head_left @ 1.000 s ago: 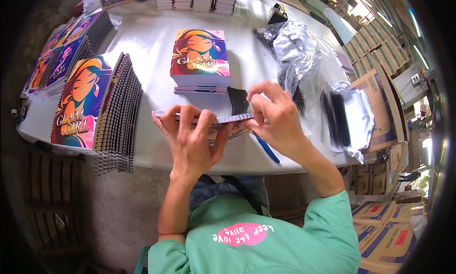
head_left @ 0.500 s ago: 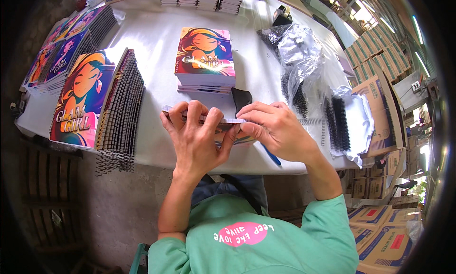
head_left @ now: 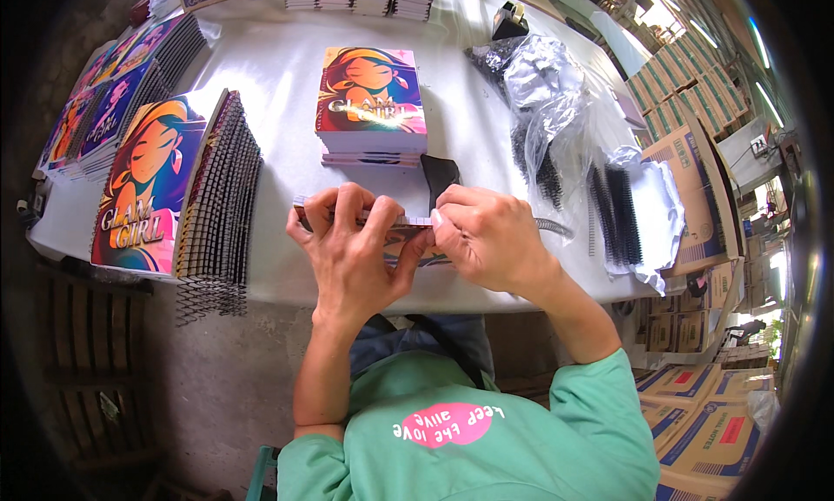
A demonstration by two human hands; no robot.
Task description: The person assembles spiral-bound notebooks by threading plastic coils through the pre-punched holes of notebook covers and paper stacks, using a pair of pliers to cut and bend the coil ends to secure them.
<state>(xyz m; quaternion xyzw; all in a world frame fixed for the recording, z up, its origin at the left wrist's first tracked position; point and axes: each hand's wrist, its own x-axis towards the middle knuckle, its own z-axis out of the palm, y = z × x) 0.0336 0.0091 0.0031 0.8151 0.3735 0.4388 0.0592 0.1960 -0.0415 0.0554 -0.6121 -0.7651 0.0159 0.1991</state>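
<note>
Being clasped by the left hand (head_left: 352,251), a notebook (head_left: 418,223) is held edge-up near the front of the table (head_left: 282,266); at that edge the right hand (head_left: 488,240) is closed in a pinch, a dark coil (head_left: 554,228) protruding beyond it. The space behind is partly taken by a black object (head_left: 440,178) and a notebook stack (head_left: 369,101); flanked are coil-bound notebooks (head_left: 152,188) at left, a plastic bag (head_left: 547,79) and black coils (head_left: 618,218) at right.

The top cover (head_left: 369,88) looks smooth and glossy above matt paper page edges (head_left: 373,143); whether the ridged dark coil (head_left: 554,228) is metal or plastic is unclear. The white surface (head_left: 450,92) has a soft sheen, the clear plastic bag (head_left: 547,77) shines in crinkles, and the cardboard box (head_left: 692,192) looks matt.
</note>
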